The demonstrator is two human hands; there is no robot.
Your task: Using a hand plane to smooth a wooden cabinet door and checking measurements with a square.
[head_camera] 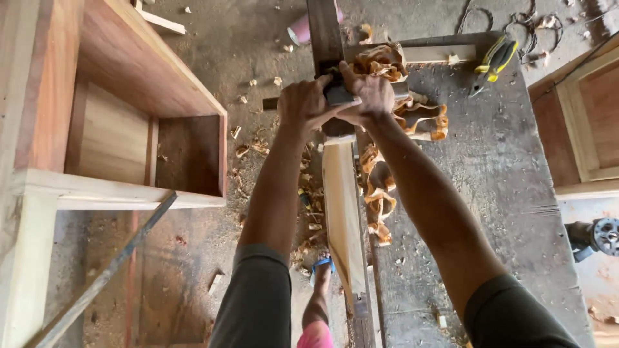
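Observation:
Both my arms reach forward over a long narrow wooden board set on edge along the left side of a grey workbench. My left hand and my right hand grip a hand plane resting on the board's far part. Curled wood shavings sit on top of the plane, and more shavings lie on the bench right of the board.
A large open wooden cabinet stands at left, with a thin metal bar leaning by it. A yellow-handled tool lies at the bench's far end. A wooden frame is at right. My sandalled foot stands on the shaving-strewn floor.

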